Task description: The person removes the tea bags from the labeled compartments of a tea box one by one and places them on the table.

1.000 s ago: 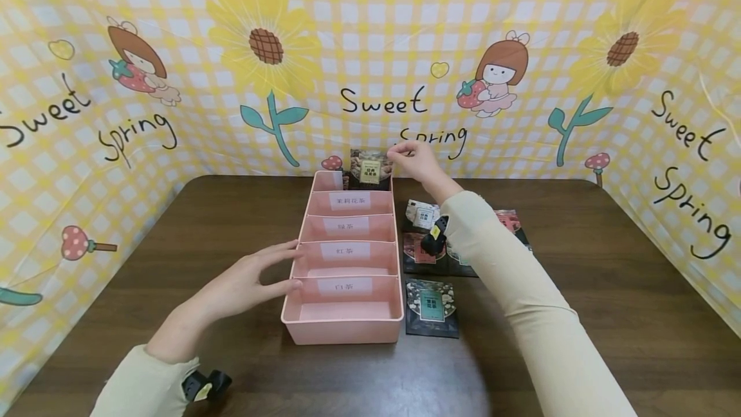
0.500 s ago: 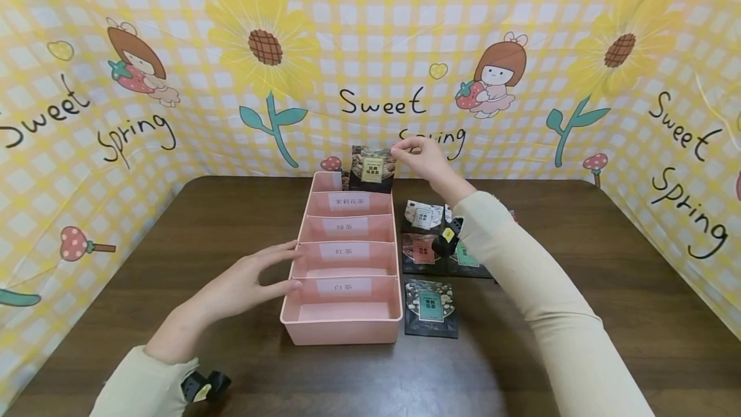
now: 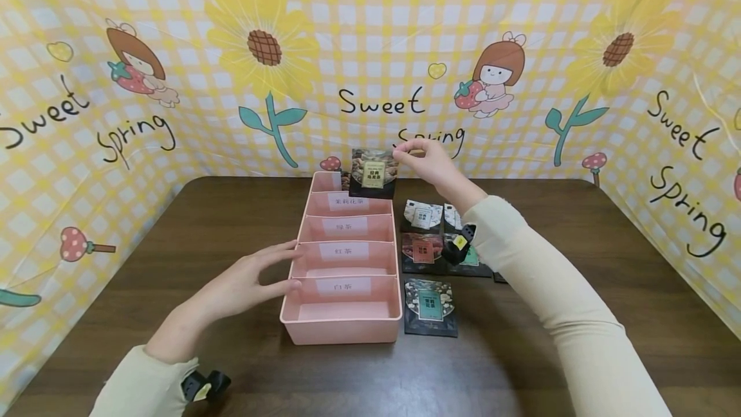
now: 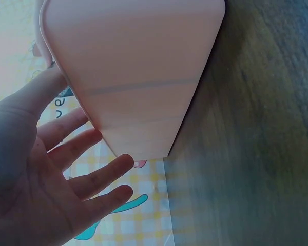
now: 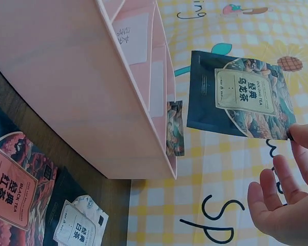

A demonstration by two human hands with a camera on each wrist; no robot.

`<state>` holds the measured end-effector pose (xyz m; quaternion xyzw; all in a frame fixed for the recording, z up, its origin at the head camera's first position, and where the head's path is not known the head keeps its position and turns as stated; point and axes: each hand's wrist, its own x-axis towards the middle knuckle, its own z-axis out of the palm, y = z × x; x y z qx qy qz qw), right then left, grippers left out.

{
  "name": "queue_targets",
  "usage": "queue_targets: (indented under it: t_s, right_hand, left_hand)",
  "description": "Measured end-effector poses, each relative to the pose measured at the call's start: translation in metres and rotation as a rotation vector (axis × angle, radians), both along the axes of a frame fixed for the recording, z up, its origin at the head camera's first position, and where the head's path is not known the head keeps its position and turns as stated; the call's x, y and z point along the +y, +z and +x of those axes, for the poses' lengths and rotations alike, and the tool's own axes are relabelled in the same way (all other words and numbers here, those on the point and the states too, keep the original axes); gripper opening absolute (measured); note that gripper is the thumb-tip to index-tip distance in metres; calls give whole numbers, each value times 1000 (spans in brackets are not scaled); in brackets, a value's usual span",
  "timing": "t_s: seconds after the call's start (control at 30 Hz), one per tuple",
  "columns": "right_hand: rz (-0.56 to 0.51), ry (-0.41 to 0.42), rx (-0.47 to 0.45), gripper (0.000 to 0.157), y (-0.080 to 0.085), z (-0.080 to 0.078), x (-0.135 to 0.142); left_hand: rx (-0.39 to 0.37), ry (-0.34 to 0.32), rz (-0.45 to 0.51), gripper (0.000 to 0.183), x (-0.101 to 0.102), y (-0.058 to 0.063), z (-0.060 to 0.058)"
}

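My right hand pinches an oolong tea sachet by its upper right corner, between thumb and finger. In the right wrist view the sachet hangs clear of the pink divided box, above its far end. Part of another sachet sticks up in the rearmost compartment. My left hand rests at the left rim of the pink box, fingers extended. In the left wrist view the left hand's thumb reaches over the rim, its tip hidden, and some fingers stand apart from the wall.
Right of the box lie a jasmine tea sachet, a black tea sachet, a green-labelled sachet and white tea sachets, partly covered by the right sleeve. Paper labels mark the box's compartments. A checked cloth backs the wooden table.
The oolong sachet has moved slightly right and out of the rear compartment; its lower edge now overlaps the divider in front. My right forearm has shifted right. The left hand has stayed put.
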<state>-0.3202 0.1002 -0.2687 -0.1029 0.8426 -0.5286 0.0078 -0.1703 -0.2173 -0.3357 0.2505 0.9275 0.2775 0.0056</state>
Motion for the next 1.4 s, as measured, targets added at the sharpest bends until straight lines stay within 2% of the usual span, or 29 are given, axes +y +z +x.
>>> queue_targets:
  t_s: [0.37, 0.87, 1.4]
  right_hand:
    - [6, 41, 3, 27, 3, 16, 8]
    - [-34, 29, -37, 28, 6, 32, 32]
    - [1, 22, -78, 35, 0, 50, 53]
  left_hand:
    - [3, 0, -2, 54, 0, -1, -1]
    - [2, 8, 0, 54, -1, -1, -1]
    - [6, 6, -5, 54, 0, -2, -1]
